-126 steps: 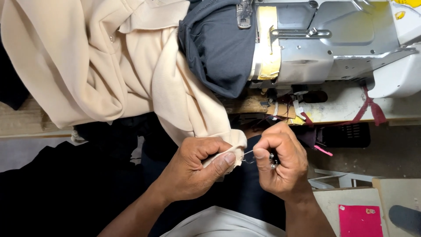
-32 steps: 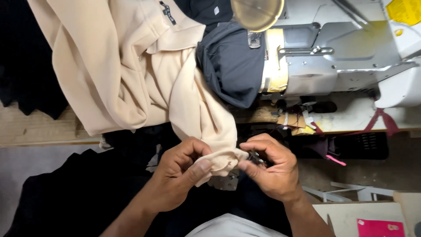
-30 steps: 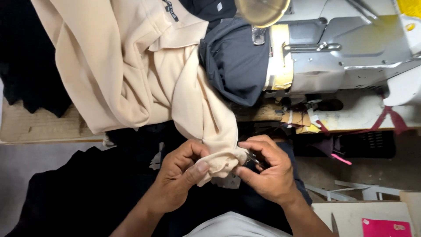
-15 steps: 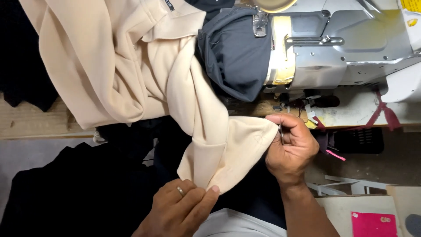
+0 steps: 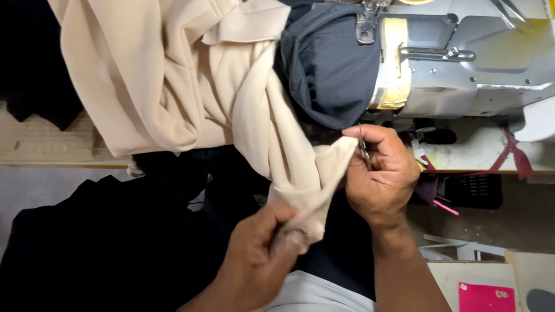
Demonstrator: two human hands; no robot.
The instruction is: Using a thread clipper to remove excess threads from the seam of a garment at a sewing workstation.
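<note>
beige sleeve (image 5: 300,173) stretched slantwise between both fists, left hand (image 5: 260,254) clenching its low end, right hand (image 5: 378,173) pinching the top with thread snips (image 5: 363,149)

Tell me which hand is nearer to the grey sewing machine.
The right hand. It holds a small metal tool and the beige fabric just below the grey sewing machine. The left hand grips the fabric lower down, farther from the machine.

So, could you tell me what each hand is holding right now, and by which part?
Both grip the beige garment: the left hand pinches its lower end, the right hand its upper corner, along with small metal snips.
</note>
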